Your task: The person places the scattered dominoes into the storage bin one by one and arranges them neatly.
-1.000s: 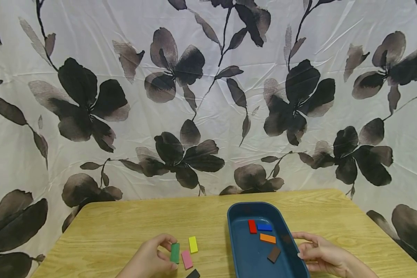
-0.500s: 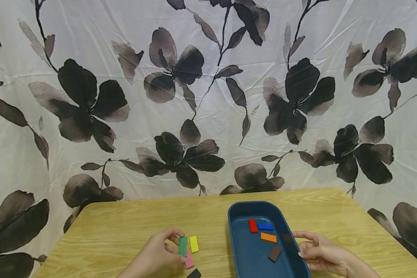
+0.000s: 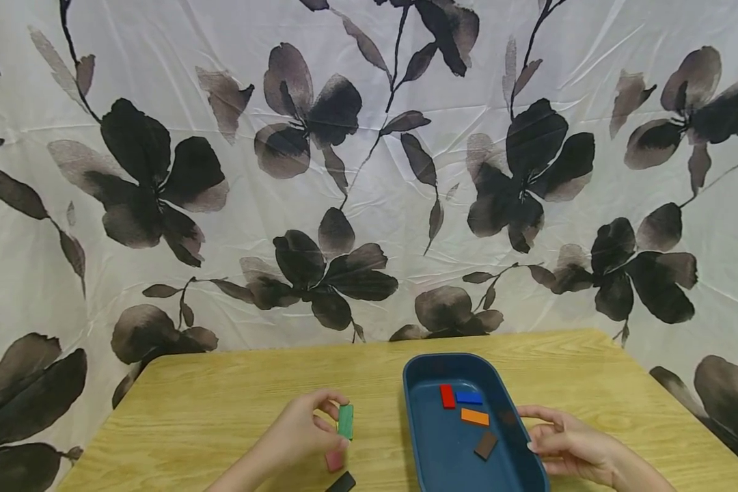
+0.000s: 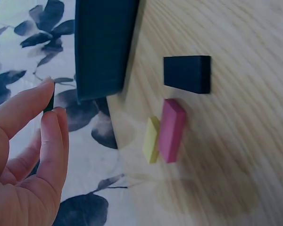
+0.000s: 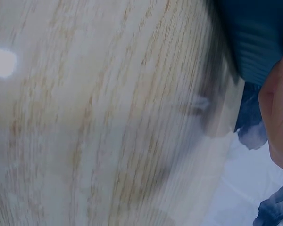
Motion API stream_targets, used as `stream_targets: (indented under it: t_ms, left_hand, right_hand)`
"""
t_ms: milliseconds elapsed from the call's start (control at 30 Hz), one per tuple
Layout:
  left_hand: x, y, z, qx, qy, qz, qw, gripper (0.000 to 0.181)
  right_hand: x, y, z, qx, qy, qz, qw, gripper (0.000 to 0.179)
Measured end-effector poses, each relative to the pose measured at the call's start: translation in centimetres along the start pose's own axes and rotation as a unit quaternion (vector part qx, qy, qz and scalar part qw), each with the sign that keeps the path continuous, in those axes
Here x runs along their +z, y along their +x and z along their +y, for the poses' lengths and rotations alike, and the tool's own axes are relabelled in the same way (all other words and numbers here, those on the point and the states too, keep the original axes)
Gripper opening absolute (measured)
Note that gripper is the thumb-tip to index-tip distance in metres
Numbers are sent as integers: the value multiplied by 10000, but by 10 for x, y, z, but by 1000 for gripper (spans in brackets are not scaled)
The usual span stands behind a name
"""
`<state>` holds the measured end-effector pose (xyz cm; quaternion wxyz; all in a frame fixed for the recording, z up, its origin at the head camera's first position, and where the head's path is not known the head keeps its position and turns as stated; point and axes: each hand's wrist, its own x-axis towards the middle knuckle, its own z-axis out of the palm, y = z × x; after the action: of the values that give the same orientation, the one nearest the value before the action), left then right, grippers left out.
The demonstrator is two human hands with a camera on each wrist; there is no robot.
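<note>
The green block (image 3: 345,421) is lifted off the wooden table (image 3: 221,396), pinched upright between the thumb and fingertips of the left hand (image 3: 298,434), just left of the blue tray (image 3: 421,437). In the left wrist view only a dark sliver of it shows between the thumb and forefinger. The hand comes in from the lower edge with the forearm angled up and to the right, and its fingers curl round the block, the thumb below and the forefinger above.

Beneath this hand lie the pink block (image 4: 171,130) and the yellow block (image 4: 151,139), side by side and touching, with the black block (image 4: 187,74) near them and closer to the tray's outer wall.

The right hand (image 3: 566,447) rests against the tray's right rim, wrist low on the table. Its fingers bend loosely along the rim; whether they truly grip it or only touch it is hard to tell, since the right wrist view is blurred.

Inside the tray lie a red block (image 3: 446,395), a blue block (image 3: 469,397), an orange block (image 3: 474,416) and a brown block (image 3: 484,445).
</note>
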<state>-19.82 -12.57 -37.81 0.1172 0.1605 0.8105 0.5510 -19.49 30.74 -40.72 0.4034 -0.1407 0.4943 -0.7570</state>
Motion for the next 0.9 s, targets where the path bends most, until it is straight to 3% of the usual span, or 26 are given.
stream_targets:
  t_ms: [367, 667, 900]
  left_hand:
    - [10, 17, 21, 154, -171, -80, 9997, 50]
    - [22, 30, 24, 316, -182, -222, 9991, 50]
    - [37, 35, 23, 396, -523, -189, 9977, 48]
  right_hand:
    - [-1, 0, -2, -11, -85, 132, 9999, 41]
    - [-1, 1, -2, -5, -162, 229, 9996, 43]
    - [-3, 0, 2, -24, 9, 94, 10000, 43]
